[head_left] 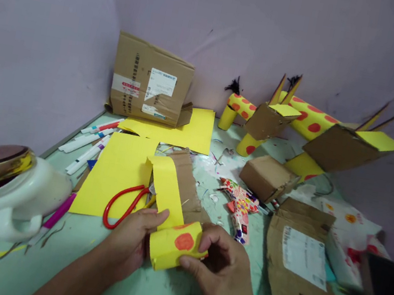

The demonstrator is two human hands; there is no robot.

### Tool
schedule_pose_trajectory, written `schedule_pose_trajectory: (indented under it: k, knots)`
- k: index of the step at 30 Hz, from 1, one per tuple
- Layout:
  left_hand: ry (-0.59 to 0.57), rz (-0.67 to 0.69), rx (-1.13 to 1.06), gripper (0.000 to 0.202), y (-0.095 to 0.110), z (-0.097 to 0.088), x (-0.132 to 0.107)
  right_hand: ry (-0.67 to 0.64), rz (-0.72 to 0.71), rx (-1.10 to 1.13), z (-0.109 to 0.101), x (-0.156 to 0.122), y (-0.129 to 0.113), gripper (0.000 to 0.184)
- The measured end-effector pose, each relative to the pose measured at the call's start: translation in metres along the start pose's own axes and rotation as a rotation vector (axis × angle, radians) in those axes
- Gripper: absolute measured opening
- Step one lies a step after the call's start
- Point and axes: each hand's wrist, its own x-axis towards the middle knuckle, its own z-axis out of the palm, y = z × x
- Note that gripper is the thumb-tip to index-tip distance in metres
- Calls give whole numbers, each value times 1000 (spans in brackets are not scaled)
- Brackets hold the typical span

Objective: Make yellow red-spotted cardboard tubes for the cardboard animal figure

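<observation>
A short yellow paper tube (167, 251) with red-orange spots lies between my two hands, near the front of the table. My left hand (133, 240) closes around its left end, thumb on top and the other fingers partly hidden behind it. At the right end, my right hand (225, 269) grips the tube's edge between thumb and fingers. Just beyond my left hand is a curled yellow paper strip (169, 188). Red-handled scissors (109, 211) lie beside that strip, their blades mostly hidden. A brown cardboard piece (185, 181) is under the strip.
Yellow sheets (111, 178), markers (84, 155) and a white cup (33, 190) are on the left. A cardboard box (151, 83) leans at the back. Rightward are a patterned glue gun (242, 206), a small box (268, 178), spotted giraffe-like figures (270, 122) and flattened cardboard (301, 227).
</observation>
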Motion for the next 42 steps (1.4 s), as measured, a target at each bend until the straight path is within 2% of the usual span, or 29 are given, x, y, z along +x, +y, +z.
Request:
schedule_pose_trajectory:
  k: [5,10,17,20,23,25,28,35,42]
  knots:
    - [-104,136,223,32,-6,-4,-1,-27,-70,-160,-3,0,0,24]
    - [-18,273,482,41,-5,-7,-3,6,70,-143,0,0,0,25]
    - [10,609,814,43,-2,-7,-8,74,216,-9,3,3,-3,29]
    - [-83,765,988,34,-1,-6,-12,104,227,29,2,6,-6,28]
    - [-186,845,1110,29,-1,-6,-12,141,221,96,1,9,-7,28]
    - [-198,862,1132,28,-2,-6,-10,150,234,179,1,10,-8,28]
    - [-142,856,1115,31,-2,-6,-8,159,254,254,2,11,-7,30]
    - [-118,697,1051,24,2,-1,-8,205,370,284,3,13,-9,16]
    - [-37,659,1002,25,0,1,-7,206,417,304,3,12,-11,20]
